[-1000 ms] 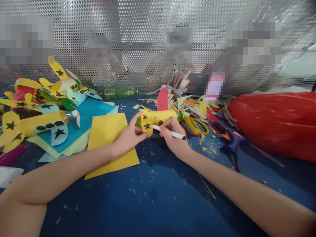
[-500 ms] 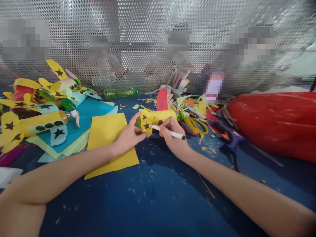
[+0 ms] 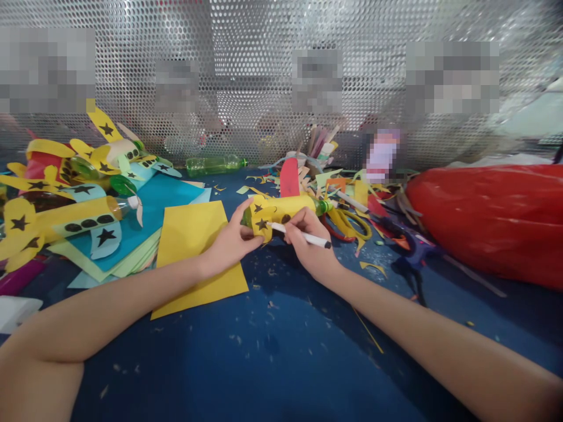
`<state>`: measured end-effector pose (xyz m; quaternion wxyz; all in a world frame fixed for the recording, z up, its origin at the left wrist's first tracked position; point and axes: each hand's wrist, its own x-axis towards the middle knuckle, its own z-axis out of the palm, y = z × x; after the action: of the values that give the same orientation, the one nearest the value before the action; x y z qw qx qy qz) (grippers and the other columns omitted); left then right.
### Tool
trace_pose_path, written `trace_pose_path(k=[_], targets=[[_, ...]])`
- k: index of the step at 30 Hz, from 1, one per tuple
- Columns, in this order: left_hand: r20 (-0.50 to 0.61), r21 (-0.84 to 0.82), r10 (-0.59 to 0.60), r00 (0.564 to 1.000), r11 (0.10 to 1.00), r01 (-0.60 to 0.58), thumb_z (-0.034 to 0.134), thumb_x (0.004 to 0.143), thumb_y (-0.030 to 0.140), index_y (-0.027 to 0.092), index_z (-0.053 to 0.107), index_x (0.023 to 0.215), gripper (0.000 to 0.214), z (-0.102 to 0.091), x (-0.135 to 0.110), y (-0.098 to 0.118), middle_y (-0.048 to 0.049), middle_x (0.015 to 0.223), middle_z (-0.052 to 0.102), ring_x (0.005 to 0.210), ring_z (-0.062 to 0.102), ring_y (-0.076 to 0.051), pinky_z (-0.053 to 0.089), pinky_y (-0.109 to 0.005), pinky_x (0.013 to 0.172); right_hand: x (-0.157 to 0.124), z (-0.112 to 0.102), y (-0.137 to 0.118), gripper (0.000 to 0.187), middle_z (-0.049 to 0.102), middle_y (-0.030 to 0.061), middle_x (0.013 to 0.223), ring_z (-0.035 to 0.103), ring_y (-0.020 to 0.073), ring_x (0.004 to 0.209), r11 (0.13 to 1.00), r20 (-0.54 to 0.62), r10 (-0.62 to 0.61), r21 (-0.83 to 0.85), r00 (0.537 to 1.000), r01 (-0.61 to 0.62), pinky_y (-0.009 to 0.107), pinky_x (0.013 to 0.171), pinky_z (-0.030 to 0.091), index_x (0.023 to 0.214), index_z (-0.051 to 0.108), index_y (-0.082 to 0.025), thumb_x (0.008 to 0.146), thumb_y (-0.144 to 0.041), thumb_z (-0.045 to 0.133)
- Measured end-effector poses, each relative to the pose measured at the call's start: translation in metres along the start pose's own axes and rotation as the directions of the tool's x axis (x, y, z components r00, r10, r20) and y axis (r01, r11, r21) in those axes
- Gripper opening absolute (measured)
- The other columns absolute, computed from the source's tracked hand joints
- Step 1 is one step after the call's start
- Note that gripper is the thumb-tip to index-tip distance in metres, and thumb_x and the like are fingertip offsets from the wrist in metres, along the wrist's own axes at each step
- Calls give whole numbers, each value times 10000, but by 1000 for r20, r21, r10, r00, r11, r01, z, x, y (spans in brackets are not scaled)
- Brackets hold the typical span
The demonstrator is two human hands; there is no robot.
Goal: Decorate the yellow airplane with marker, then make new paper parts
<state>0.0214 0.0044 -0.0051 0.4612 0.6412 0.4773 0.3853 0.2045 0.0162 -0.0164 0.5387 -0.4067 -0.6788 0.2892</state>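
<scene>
A green plastic bottle (image 3: 297,206) wrapped in yellow paper lies on its side on the blue table (image 3: 211,363), its cap end to the right. My left hand (image 3: 235,234) grips its base end, thumb below and fingers above. Yellow paper pieces with black stars sit at that end, and a red paper fin (image 3: 289,177) rises behind the bottle. In my right hand (image 3: 310,243) is a white marker (image 3: 314,239), its tip at the lower star. A yellow paper sheet (image 3: 189,234) lies partly under my left forearm.
Decorated bottle planes (image 3: 74,220) and coloured paper (image 3: 162,196) crowd the left. Behind lies a green bottle (image 3: 215,164). Yellow-handled scissors (image 3: 352,224), paper scraps (image 3: 373,268), purple scissors (image 3: 413,249) and a red plastic bag (image 3: 488,223) are to the right. A perforated metal screen (image 3: 255,58) stands behind.
Both hands, the bottle and the marker stay in nearly the same place. The view has shifted very slightly.
</scene>
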Motion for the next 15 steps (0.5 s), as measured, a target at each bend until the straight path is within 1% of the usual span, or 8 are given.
trace_pose_path(k=[6, 11, 15], targets=[[1, -14, 4, 1000, 1000, -4, 659, 802, 179, 257, 121, 1533, 911, 0, 1, -1, 21, 714, 665, 690, 630, -170, 441, -303, 680, 0, 0, 1, 173, 437, -73, 557, 423, 102, 498, 1000, -1, 5, 8, 1000, -5, 270, 506, 327, 723, 408, -236, 836, -186, 530], [5, -20, 0, 1000, 1000, 0, 649, 809, 172, 263, 110, 1536, 909, 0, 2, 0, 9, 741, 680, 720, 637, -171, 449, -313, 706, 0, 1, 0, 172, 446, -70, 565, 435, 104, 507, 1000, 1, 21, -4, 1000, -21, 270, 512, 336, 722, 412, -235, 832, -192, 537], [0, -12, -4, 1000, 1000, 4, 649, 808, 167, 269, 112, 1535, 909, 0, 1, 0, 18, 726, 673, 697, 627, -162, 440, -300, 686, 0, 1, 0, 176, 449, -69, 567, 442, 106, 513, 1000, -2, 17, -1, 1000, -17, 268, 515, 340, 719, 412, -234, 830, -185, 538]])
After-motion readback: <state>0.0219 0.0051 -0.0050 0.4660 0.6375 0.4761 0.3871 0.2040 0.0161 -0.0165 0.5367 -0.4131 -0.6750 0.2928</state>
